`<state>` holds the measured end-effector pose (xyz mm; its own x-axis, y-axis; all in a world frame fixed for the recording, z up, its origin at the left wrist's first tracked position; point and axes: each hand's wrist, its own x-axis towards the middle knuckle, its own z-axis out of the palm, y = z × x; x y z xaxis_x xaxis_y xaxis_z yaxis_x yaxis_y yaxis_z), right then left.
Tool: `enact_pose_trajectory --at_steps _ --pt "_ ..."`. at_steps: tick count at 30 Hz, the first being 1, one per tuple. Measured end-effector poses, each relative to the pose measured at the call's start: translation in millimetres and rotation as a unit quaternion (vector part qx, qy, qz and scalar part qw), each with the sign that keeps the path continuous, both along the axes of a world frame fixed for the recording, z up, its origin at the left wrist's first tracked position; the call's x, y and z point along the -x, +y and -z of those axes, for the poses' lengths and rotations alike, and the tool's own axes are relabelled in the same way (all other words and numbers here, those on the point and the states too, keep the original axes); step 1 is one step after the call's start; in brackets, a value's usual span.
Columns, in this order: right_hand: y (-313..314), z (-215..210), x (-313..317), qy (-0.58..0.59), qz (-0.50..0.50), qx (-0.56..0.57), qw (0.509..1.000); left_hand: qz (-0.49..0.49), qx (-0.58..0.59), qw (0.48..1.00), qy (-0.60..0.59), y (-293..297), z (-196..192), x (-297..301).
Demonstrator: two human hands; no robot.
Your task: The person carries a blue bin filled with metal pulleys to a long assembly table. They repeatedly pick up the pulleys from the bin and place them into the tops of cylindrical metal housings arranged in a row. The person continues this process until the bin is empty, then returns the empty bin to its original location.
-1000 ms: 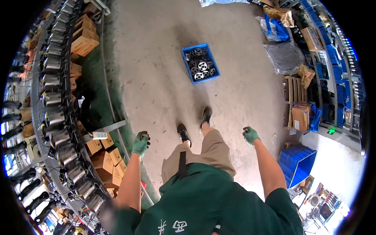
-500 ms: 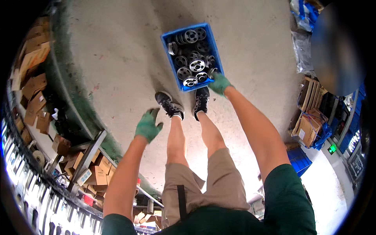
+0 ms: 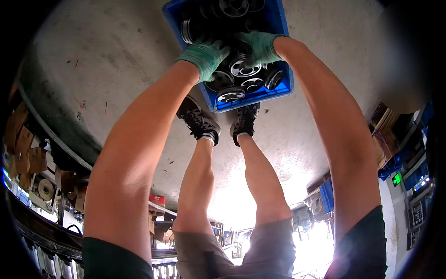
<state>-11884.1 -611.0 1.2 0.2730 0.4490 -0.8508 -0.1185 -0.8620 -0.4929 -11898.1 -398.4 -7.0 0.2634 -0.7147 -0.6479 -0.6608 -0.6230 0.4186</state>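
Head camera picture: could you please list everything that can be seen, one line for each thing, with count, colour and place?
Crate: one, blue, on the floor in front of the shoes.
Metal wheels: many, dark and silver, inside the crate.
Concrete floor: one, grey, under everything.
Cardboard boxes: several, brown, at the left edge.
Bins: a few, blue, at the right.
Shoes: two, black, just behind the crate.
Left hand: one, green glove, on the wheels in the crate.
Right hand: one, green glove, on the wheels in the crate.
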Motion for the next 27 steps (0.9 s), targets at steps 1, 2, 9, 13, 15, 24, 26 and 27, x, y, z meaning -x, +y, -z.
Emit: enact_pose_trajectory --at_steps 1,2,9,13,15,24,26,27 --pt "1.3 -0.5 -1.0 0.002 -0.003 0.006 1.000 0.006 -0.003 1.000 0.013 -2.4 -1.8 -3.2" --pt "2.0 -5.2 -3.8 0.004 -0.005 0.013 1.000 0.012 -0.005 1.000 0.026 -5.5 -3.0 -4.3" --pt "7.6 -10.4 24.9 -0.015 0.023 -0.030 0.999 -0.005 0.029 0.999 -0.023 -3.0 -9.4 17.4" --pt "5.1 -18.4 29.5 -0.027 0.054 -0.033 0.998 -0.129 0.046 0.991 0.013 2.8 -3.0 28.1" --pt "-4.6 -23.4 39.3 -0.102 0.074 -0.041 0.991 -0.146 0.042 0.988 -0.014 0.3 -0.9 29.9" --pt "-58.5 -118.7 112.4 -0.225 0.504 -0.085 0.830 -0.089 0.049 0.994 -0.048 4.5 -11.0 43.8" --pt "-67.6 -118.7 146.0 -0.292 0.530 -0.071 0.793 -0.036 0.025 0.998 -0.055 4.0 -28.6 42.3" --pt "-69.7 -122.7 160.6 -0.270 0.555 -0.047 0.785 -0.019 -0.040 0.999 -0.013 0.1 -43.1 39.5"
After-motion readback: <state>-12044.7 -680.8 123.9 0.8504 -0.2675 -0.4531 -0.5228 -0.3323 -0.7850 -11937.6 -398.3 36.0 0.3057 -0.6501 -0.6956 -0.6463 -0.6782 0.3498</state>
